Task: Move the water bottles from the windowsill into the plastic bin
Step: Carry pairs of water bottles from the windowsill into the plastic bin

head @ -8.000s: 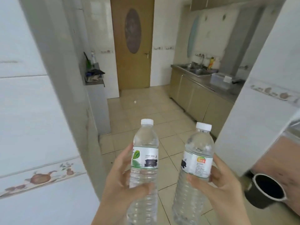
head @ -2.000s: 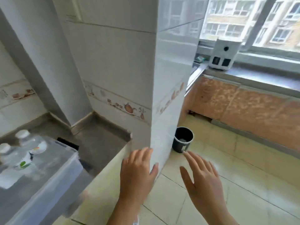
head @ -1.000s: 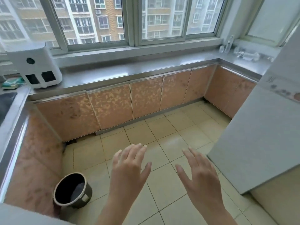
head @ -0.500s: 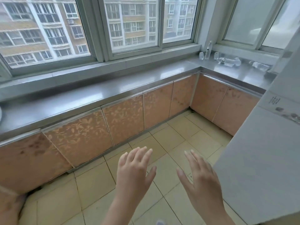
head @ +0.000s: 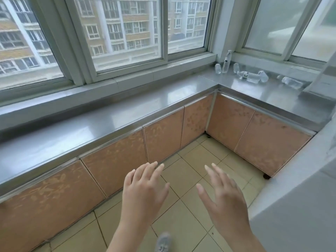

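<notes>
Several clear water bottles sit on the steel windowsill (head: 272, 91) at the far right corner. One bottle stands upright (head: 226, 61); another lies on its side (head: 252, 77), and a third lies further right (head: 291, 82), partly behind a white wall edge. My left hand (head: 143, 190) and my right hand (head: 223, 195) hover low in front of me over the floor, fingers spread, palms down, holding nothing. Both are far from the bottles. The plastic bin is out of view.
A long steel counter (head: 101, 124) runs under the windows with orange cabinet doors (head: 163, 140) below. A white tiled wall (head: 298, 206) juts in at the right. Beige floor tiles (head: 192, 171) lie between me and the corner. A shoe (head: 162, 242) shows at the bottom.
Eight seconds ago each hand held a bottle; two seconds ago those lay in the bin. Since then the view has swung right along the counter, bringing the corner bottles closer. Hands stay spread.
</notes>
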{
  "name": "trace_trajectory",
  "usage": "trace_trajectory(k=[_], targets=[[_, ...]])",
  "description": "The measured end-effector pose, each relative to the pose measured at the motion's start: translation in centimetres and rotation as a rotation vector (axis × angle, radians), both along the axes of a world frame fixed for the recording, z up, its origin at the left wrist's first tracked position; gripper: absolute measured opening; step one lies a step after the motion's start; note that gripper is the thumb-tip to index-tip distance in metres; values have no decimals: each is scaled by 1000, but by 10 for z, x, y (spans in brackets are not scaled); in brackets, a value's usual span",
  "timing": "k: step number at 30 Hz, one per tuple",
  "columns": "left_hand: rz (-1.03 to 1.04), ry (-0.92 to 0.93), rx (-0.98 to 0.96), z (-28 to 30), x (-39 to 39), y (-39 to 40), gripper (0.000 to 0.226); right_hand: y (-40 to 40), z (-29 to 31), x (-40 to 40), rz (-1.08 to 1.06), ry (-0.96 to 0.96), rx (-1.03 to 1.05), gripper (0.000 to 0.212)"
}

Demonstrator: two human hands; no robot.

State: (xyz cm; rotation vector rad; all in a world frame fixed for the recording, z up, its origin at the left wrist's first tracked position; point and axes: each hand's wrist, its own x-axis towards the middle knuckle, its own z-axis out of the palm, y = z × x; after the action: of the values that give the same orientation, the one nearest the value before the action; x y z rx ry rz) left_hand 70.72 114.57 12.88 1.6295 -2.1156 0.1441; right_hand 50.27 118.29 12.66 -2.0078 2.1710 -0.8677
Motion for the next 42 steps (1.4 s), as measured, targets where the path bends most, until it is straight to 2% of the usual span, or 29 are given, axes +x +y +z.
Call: trace_trajectory(k=[6,14,22,32,42], targets=[[-75,-19,32,-8,-26,-146,51,-130,-7,-27,-82,16,9,60],[-251,-43,69,11,-92,-323,51,-270,11,-82,-247,-3,16,61],[-352,-23,52,-5,-192,-451,48,-375,2,-169,-356,-55,42,63],[-353,-15,77,-10,-340,-590,49,-518,2,-315,-316,-25,109,60],[-325,-27,125,-13,-438,-707,46,-638,7,-418,-282,-4,144,64]])
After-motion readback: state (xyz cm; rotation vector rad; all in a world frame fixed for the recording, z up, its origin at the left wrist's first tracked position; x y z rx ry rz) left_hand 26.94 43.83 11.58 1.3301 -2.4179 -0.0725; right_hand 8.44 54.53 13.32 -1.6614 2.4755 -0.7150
